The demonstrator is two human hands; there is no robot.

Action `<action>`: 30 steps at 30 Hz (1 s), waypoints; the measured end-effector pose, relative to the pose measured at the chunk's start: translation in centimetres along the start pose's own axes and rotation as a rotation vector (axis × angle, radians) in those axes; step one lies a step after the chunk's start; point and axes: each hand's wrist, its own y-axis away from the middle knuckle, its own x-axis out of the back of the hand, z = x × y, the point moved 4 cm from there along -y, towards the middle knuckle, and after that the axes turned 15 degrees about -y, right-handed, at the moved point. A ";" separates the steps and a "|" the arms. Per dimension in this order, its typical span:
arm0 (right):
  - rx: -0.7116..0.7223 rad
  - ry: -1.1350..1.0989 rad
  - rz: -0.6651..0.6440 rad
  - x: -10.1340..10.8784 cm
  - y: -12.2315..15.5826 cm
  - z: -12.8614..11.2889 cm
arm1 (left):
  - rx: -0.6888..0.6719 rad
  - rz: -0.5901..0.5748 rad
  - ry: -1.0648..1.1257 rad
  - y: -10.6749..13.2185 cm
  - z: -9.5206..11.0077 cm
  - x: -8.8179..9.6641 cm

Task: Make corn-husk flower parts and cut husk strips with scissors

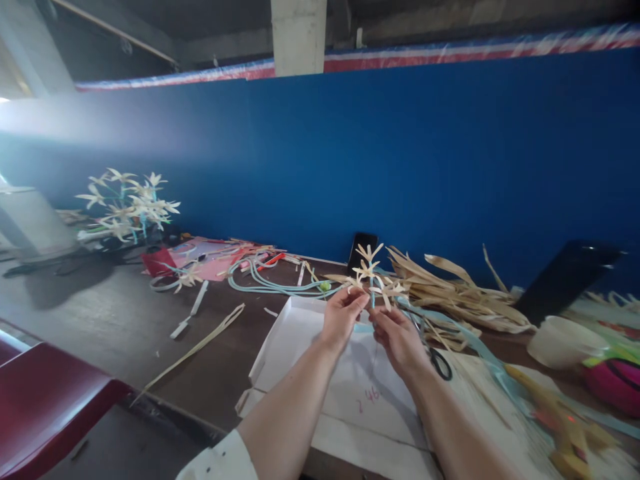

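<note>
A spray of pale cream flowers (369,268) on a light-blue-wrapped stem stands upright between my hands, above a white cardboard box (345,400). The flowers look made from dried husk strips. My left hand (344,315) pinches at the stem just under the lower blossoms. From the other side, the fingers of my right hand (397,337) close on the same stem a little lower. Both sets of fingertips partly hide the stem. Close by my right wrist lie scissors with a black handle loop (441,365); their blades are mostly hidden.
Dried husks (455,300) pile up at the right, near a yellow glue gun (560,420) and a white bowl (565,341). A black phone (361,248) leans against the blue partition (425,153). Light-blue cords (270,287) lie left of centre; finished flowers (133,207) stand far left.
</note>
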 end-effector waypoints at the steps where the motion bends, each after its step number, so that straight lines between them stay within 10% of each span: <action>1: -0.005 0.011 -0.005 0.0 0.0 0.0 | -0.004 -0.002 0.001 0.0 -0.1 0.0; 30: 0.087 -0.044 -0.048 -0.4 0.2 -0.3 | -0.021 0.048 -0.018 0.5 0.6 -0.1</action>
